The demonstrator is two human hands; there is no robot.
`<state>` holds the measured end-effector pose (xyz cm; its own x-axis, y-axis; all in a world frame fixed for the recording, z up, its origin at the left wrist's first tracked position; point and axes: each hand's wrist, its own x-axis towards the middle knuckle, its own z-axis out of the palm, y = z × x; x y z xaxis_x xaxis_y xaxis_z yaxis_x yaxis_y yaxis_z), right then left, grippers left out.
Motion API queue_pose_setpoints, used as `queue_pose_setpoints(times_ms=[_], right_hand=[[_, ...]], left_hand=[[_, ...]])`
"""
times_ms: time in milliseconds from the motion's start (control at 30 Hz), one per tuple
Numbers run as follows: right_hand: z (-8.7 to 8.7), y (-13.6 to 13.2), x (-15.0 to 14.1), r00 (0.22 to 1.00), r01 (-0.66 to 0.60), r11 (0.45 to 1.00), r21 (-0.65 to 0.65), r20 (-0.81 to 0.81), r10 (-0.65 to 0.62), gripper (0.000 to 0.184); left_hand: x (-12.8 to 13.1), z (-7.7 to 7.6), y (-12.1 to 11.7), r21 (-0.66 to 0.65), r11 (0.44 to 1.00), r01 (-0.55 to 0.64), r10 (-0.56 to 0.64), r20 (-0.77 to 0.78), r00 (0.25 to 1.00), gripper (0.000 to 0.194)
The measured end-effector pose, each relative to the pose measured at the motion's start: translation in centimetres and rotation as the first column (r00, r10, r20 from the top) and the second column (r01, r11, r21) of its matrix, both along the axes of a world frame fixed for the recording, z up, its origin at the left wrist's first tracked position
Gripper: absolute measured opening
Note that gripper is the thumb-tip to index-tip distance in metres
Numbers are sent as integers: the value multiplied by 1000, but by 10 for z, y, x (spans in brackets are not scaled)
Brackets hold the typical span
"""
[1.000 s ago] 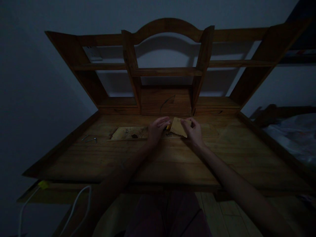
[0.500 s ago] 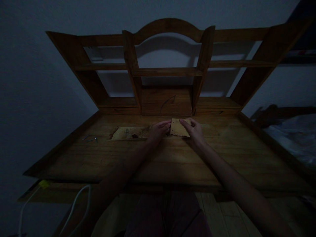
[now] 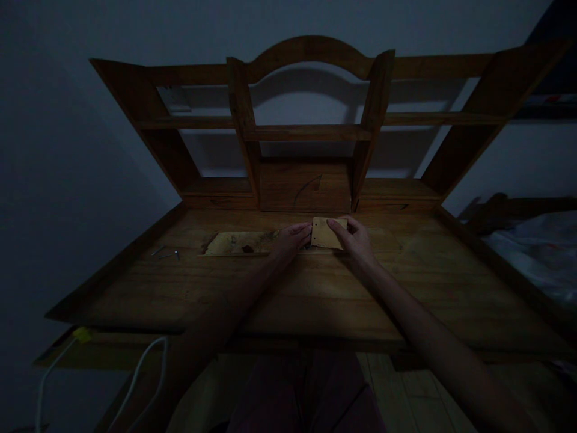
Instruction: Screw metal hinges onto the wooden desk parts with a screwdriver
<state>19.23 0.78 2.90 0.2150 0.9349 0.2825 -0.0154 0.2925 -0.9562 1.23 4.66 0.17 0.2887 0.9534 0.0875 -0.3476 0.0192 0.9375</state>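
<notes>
A small pale wooden board [image 3: 325,233] with small dark holes along its left edge and a rough lower edge is held up over the desk. My right hand [image 3: 357,239] grips it at the right, thumb across the front and fingers behind. My left hand [image 3: 292,238] is at the board's left edge, fingers drawn together; anything between them is too dark to make out. Beneath and to the left lies a long pale strip of wood [image 3: 229,243] with a ragged left end and dark stains. Part of it is hidden by my hands.
Thin metal tools [image 3: 169,254], perhaps hex keys, lie on the left of the wooden desk [image 3: 315,300]. A shelf unit [image 3: 311,132] rises along the back. A white cable [image 3: 148,349] with a yellow piece [image 3: 82,335] hangs at the front left corner.
Both hands keep nearly the same pose around the small board. The whole view has shifted very slightly.
</notes>
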Motion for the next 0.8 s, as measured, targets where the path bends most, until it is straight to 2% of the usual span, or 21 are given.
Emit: queue_pose_setpoints(times_ms=[100,333,500,667,800], right_hand=[[1,-1,0,1000,7,1000,4,22,-7,35],[-4,2,1,1000,29,1000,-5,8,-29,35],[-9,6,2,1000,17,1000,-15,5,-17,36],[-9,4,0,1000,-4,1000,-16,28,4,38],[-7,0,-2,999,-23,1000,6,48,23,39]], left_hand=[[0,1,-2,-44,998,40,-39,40,998,30],[0,6,-4,-2,990,140,-139,102,985,21],[3,15,-8,-42,993,108,-101,142,985,24],[4,13,-11,0,990,142,-142,55,988,39],[3,6,-11,16,1000,1,1,-128,992,43]])
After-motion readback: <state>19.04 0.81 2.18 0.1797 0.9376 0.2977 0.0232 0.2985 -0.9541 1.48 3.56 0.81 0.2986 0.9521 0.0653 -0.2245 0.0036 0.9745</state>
